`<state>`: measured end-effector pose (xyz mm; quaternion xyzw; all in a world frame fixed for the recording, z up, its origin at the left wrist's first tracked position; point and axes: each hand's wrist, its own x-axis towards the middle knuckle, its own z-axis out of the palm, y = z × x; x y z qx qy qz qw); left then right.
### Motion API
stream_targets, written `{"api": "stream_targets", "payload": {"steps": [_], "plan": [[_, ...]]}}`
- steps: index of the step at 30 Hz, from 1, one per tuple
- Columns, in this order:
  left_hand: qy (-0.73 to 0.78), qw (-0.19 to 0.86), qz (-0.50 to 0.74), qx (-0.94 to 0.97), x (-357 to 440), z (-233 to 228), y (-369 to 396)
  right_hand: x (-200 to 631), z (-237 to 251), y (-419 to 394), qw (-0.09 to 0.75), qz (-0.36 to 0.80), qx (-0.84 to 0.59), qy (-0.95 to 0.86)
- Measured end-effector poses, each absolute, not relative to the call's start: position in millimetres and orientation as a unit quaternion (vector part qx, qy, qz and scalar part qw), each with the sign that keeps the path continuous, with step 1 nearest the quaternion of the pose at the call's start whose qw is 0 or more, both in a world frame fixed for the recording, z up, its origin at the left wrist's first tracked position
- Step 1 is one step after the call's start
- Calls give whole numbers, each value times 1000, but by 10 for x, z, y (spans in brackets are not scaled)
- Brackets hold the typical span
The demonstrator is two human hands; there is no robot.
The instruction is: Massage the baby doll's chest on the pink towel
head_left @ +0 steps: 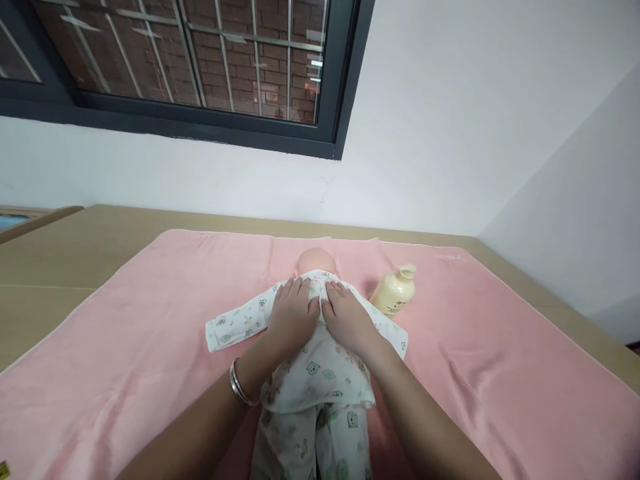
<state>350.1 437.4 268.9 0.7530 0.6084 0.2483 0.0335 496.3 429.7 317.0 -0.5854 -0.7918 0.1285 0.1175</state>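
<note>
Baby doll in a white printed cotton outfit (320,373) lies face up in the middle of the pink fleece blanket (125,373), bald head (316,260) toward the wall, legs toward the person. Both hands lie flat on its chest, side by side, thumbs nearly touching. Left hand (293,313) is spread, palm down, fingers (290,290) pointing at the collar, gripping nothing, just pressed on the fabric. Right hand (347,317) is the same: open, flat, fingertips at the neckline. Silver metal bangle (240,385) on the left wrist. The doll's sleeve (235,327) sticks out straight to the left, lying flat on the blanket.

Cream-yellow plastic pump bottle (394,293) lies tipped on its side on the blanket, just beside the doll's shoulder on the right, pump head pointing up toward the wall. Opaque, so contents cannot be told; the pump top is on.

The blanket covers a tan wooden tabletop (60,260). White wall (450,133) behind, with a dark-framed window (200,73) with metal bars, and a brick wall outside.
</note>
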Motion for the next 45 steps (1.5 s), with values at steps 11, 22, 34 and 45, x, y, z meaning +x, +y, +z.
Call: {"api": "stream_targets", "payload": {"steps": [11,22,34,45], "plan": [[608,23,237,758,3487,2706,4389,5012,3183,4337,142,141,-568,-799],[620,-14,210,756,3580,2776,4283,4954,3058,4425,153,130,-599,-776],[584,64,197,785,3358,2909,4454,4808,3230,4140,114,86,-609,-780],[659,-24,164,734,3641,2931,4109,5000,3083,4438,158,125,-585,-786]]}}
